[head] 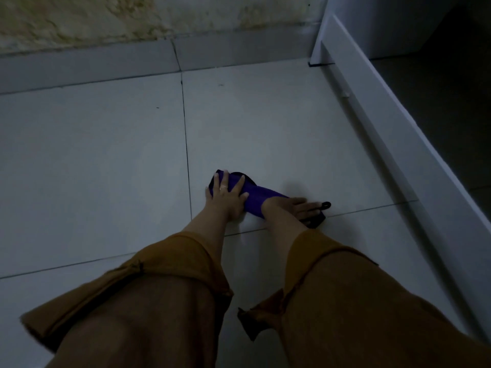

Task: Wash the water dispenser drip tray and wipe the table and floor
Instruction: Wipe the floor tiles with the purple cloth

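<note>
Nearest the camera, your two mustard-brown sleeves (148, 296) are pushed up the forearms, and both bare arms reach forward and down to the tiled floor (106, 155).

Your left hand (227, 193) lies flat on the left end of the purple cloth (255, 195). Its fingers are spread and straight, pressing the fabric down rather than gripping it. A ring (224, 186) shows on one finger. Your right hand (292, 208) rests just beside it on the cloth's right end. It is also released and flat, with its fingers laid out straight and pointing right.

The cloth is bunched into a long roll on the floor under both palms. It has a dark edge, and a small black loop (325, 205) sticks out past your right fingertips. It lies just right of a dark grout line (187, 155) that runs away from you, and close to a cross joint between tiles.

Further right, a white furniture rail (385, 115) runs diagonally along the floor to a white leg (318, 35) that stands on a small dark foot. It is dark behind the rail.

At the far edge, a grey skirting (93, 67) meets the floor, and above it is a rough, yellowish wall (79, 19).
</note>
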